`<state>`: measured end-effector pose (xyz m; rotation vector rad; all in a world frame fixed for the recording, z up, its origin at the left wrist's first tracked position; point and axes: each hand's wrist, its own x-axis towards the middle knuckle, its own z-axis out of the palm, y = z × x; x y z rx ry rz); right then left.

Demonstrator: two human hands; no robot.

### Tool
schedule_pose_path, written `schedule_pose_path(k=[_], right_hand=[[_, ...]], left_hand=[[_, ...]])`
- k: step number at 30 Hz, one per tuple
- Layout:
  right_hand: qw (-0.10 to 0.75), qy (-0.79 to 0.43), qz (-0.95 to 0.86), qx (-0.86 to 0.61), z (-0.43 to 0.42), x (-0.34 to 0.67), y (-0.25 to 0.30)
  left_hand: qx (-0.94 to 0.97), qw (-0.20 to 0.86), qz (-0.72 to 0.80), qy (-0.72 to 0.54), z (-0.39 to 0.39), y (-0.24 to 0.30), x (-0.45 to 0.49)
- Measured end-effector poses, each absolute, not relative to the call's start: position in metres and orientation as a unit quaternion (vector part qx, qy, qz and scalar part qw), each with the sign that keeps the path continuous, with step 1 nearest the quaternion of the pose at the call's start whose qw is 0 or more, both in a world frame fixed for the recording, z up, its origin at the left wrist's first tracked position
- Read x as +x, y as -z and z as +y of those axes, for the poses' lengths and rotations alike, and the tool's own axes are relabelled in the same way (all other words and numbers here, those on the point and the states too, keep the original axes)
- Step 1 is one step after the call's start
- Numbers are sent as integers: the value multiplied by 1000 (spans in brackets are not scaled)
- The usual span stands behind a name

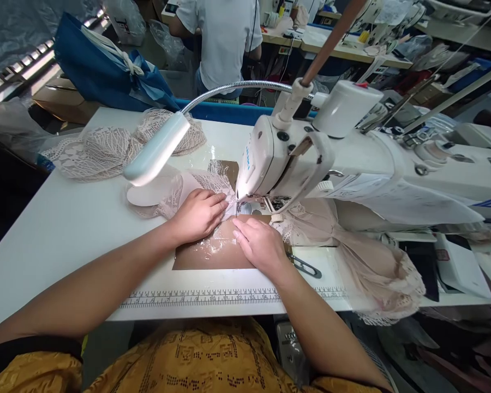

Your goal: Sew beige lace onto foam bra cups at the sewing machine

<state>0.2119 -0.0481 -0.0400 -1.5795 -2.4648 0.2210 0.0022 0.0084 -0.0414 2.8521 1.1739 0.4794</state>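
Observation:
A white sewing machine stands on the white table. My left hand lies on a beige lace garment piece just left of the needle, fingers curled and pressing the fabric down. My right hand rests in front of the needle on a brown plate, its fingers together holding the fabric edge flat. More beige fabric trails off to the right under the machine arm.
A gooseneck lamp hangs over the work. A pile of lace cups lies at the back left beside a blue bag. A ruler strip runs along the front edge. Another person sits beyond the table.

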Motion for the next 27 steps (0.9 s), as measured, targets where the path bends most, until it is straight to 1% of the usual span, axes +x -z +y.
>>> schedule_pose_path(k=[5,10,13,15,18,20,23,25,27], right_hand=[[117,-81,-841,-522,-48,213,40],[160,-135,-834,-511,-59,222,20],[140,-132,-838,-510,-77,239,2],[114,-111,-838,-522,-92,256,-3],[88,-40,-833,-545,-112,286,2],[74,8,-831,-552,-122,301,11],[58,30,-838,-542,-130,315,23],[46,28,-848,-526,-131,318,26],[30,26,-858,-512,-130,318,26]], left_hand=[[907,38,384,-168,8,42,-1],[890,51,404,-205,11,46,-6],[880,76,415,-220,12,40,-16],[887,134,390,-210,7,30,-25],[901,286,286,-159,-15,11,-34],[899,358,222,-118,-35,1,-36],[897,391,187,-92,-58,-6,-35],[890,392,203,-110,-64,-7,-35],[880,375,252,-150,-60,-7,-37]])
